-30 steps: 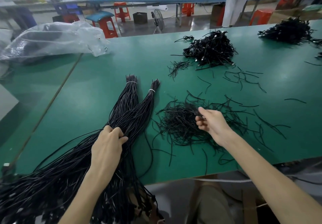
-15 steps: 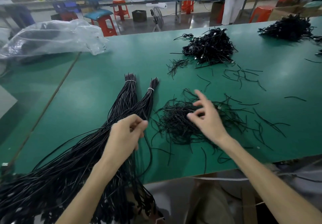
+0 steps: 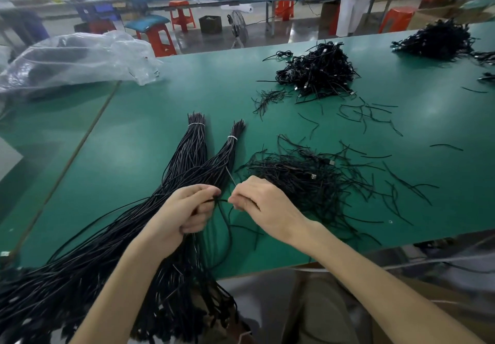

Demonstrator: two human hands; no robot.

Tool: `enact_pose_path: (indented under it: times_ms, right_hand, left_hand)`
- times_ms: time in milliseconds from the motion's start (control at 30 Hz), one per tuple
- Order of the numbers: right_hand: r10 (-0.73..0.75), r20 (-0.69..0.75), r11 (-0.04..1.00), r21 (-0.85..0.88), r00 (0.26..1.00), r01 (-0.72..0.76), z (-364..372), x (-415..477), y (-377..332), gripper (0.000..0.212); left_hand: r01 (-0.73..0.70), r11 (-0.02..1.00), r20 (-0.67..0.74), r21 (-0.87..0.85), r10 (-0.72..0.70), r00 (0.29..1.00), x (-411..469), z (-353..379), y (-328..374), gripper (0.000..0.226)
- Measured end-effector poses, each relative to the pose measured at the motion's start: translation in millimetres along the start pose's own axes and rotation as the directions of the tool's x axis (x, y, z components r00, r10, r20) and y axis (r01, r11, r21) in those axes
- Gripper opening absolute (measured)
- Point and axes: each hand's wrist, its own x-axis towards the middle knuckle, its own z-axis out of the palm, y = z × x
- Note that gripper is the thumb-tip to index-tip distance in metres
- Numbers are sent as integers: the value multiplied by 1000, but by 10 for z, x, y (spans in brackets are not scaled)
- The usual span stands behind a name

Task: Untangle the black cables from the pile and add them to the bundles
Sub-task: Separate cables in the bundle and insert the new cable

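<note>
Two long bundles of black cables [image 3: 197, 153], each tied with a white band near the far end, lie on the green table [image 3: 139, 156] and trail off its near edge to the left. A loose tangled pile of black cables [image 3: 302, 180] sits just right of them. My left hand [image 3: 184, 215] and my right hand [image 3: 263, 207] meet above the bundles' middle. Both pinch one black cable [image 3: 223, 217], which loops down toward the table edge.
A second black pile [image 3: 318, 71] lies farther back, a third [image 3: 439, 39] at the far right. Short loose strands [image 3: 367, 113] are scattered between. A crumpled clear plastic bag [image 3: 77, 58] sits at the back left. Red stools and a blue bench stand beyond.
My right hand left the tangled pile and came left to meet my left hand. My left hand rose off the bundles, and both now pinch one cable.
</note>
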Motion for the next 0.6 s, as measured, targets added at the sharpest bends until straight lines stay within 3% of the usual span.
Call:
enact_pose_path:
  times_ms: [67,133,200,267,367,467,600]
  right_hand:
    - [143,-130,948,301,981,-99,38,-56,-92,34]
    - [349,-234,762,635,908,-129,60,-93,-192,42]
    - [457,-202,582,804,866,-120,51,-113,-242,42]
    - [489,-168,545,825,856,-150,9,-136,-218,43]
    - [514,-179,630,742,839,-228,3,-198,-139,44]
    - [570,-160,582,771,806,-259,8,-272,-70,44]
    - [740,-112,371,891,664,-263,-125,-318,59,44]
  left_hand:
    - [10,994,114,-113,3,994,-42,-188,-7,23]
    - [2,980,195,-198,38,980,-94,-348,8,25]
    - [13,925,256,-381,91,962,-131,-477,27,25]
    - [70,765,341,-640,201,918,-157,-526,65,32]
    - [129,494,304,-860,292,907,-151,-472,105,55]
    - [123,418,291,-900,367,884,-138,-397,107,71]
    - [151,385,293,-910,342,893,-50,-315,73,71]
